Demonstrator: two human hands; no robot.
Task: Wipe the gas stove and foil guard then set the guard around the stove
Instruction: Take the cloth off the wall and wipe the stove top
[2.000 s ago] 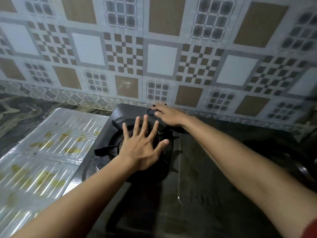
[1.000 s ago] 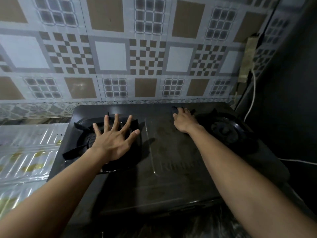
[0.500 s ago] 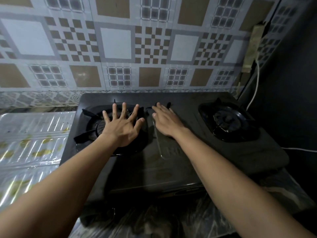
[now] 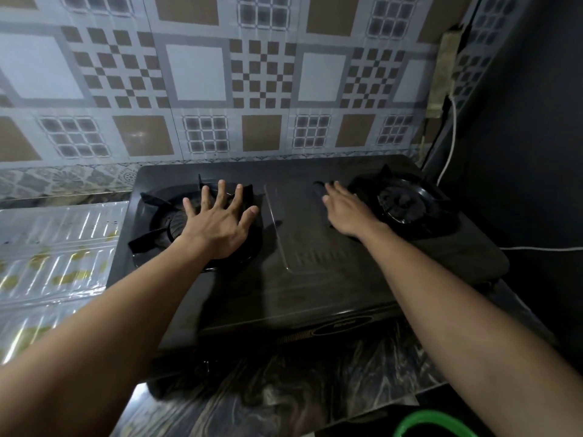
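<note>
A black two-burner gas stove [image 4: 315, 294] stands on the counter against the tiled wall. My left hand [image 4: 217, 225] lies flat with fingers spread on the left burner grate [image 4: 151, 228] and holds nothing. Flat on the stove top between the burners, just left of the right burner [image 4: 403, 203], my right hand [image 4: 347, 212] presses on what looks like a dark cloth [image 4: 319, 185]; only its edge shows at the fingertips. The foil guard [image 4: 56, 253], silver with yellowish stains, lies flat on the counter left of the stove.
A dark wall [image 4: 520, 152] closes off the right side, close to the stove's right end. A white cable [image 4: 451, 146] hangs down in that corner and runs along the counter. A green ring [image 4: 435, 421] shows at the bottom right. The patterned counter's front edge [image 4: 284, 405] runs before the stove.
My right hand slid right across the stove top, from beside my left hand toward the right burner. My left hand stayed on the left burner. The view drew back a little.
</note>
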